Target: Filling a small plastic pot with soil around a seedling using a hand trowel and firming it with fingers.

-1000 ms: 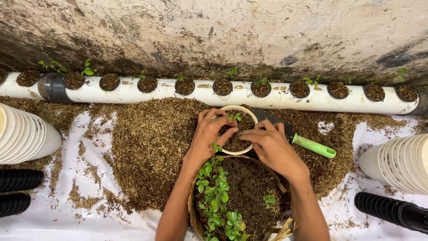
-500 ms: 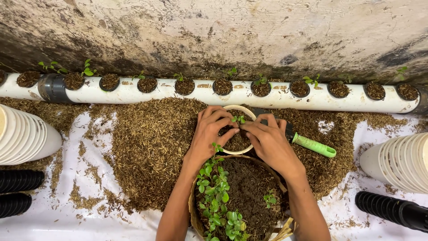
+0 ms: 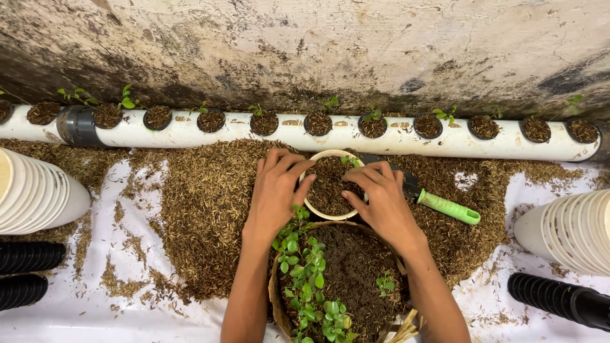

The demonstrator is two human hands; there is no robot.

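Both hands cupped round a little cream pot on the husk pile

Left hand point(image 3: 274, 190) wraps the left side of the cream pot point(image 3: 316, 159), fingers curled loosely on its rim; right hand point(image 3: 381, 200) hugs the right side, so each grip is closed onto the pot; a tiny seedling point(image 3: 350, 162) sits in the husk fill just by the right fingertips; green-handled trowel point(image 3: 448, 208) lies right of the right hand; basket of soil and seedlings point(image 3: 356, 267) sits under both wrists; white pipe with planted holes point(image 3: 394, 141) runs beyond the fingers.
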